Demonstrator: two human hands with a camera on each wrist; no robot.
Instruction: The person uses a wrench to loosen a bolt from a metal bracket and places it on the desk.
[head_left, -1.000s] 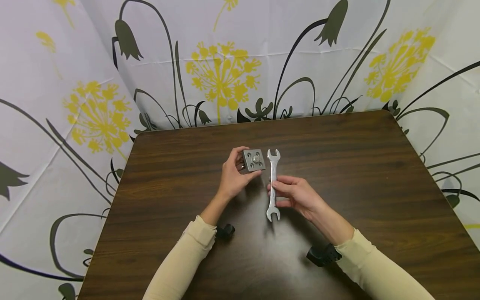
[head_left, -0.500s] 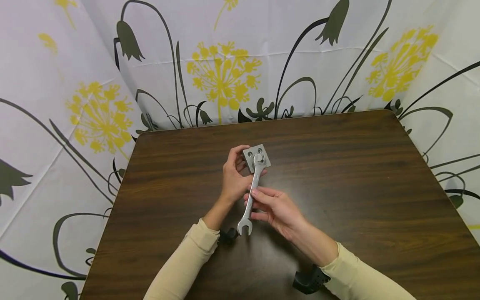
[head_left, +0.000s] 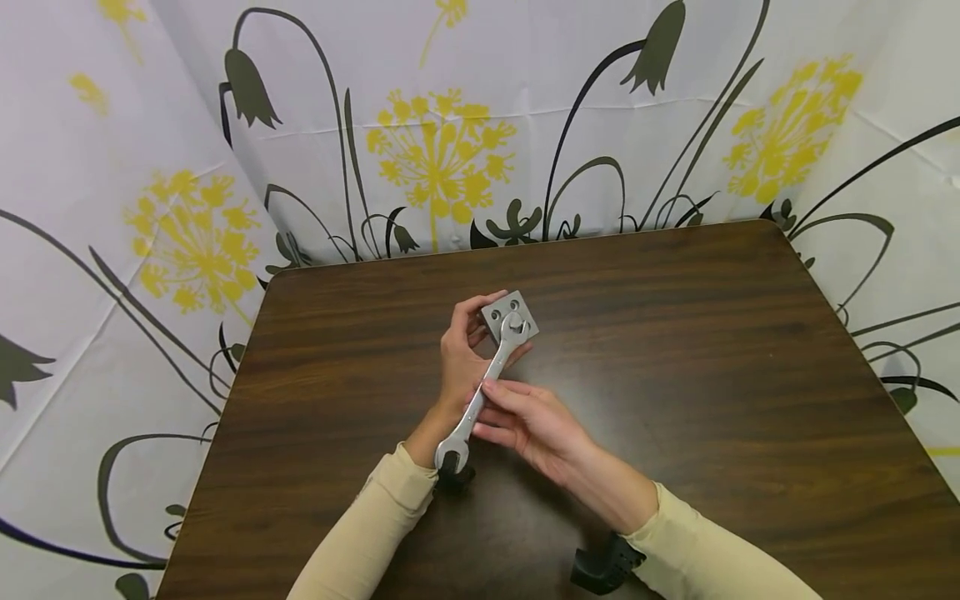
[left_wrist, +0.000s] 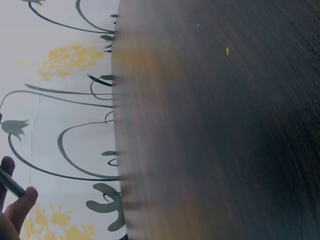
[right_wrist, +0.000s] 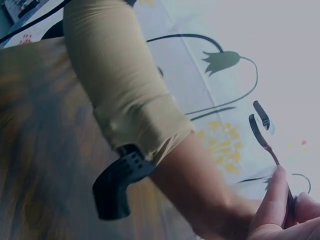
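Note:
A grey metal block [head_left: 497,310] with holes and a central bolt head [head_left: 513,323] is gripped at its left and lower sides by the left hand [head_left: 465,358]. In the left wrist view a threaded rod [left_wrist: 11,182] shows between fingertips of that hand [left_wrist: 19,210]. The right hand [head_left: 536,425] pinches a silver double open-ended wrench [head_left: 487,385] at mid-shaft. Its upper jaw sits around the bolt head; its lower end lies over the left wrist. In the right wrist view the wrench [right_wrist: 270,150] rises from the right hand's fingers [right_wrist: 275,200].
Both hands are above a dark wood-grain table [head_left: 675,375]. Behind it hangs a white curtain [head_left: 555,75] with yellow and grey-green flowers. A black wrist camera [head_left: 603,567] is strapped at the right cuff, another [head_left: 456,479] at the left.
The right hand has brought the wrench left onto the bolt head, then swung its lower end further left. The block has tilted in the left hand, which stays in nearly the same place.

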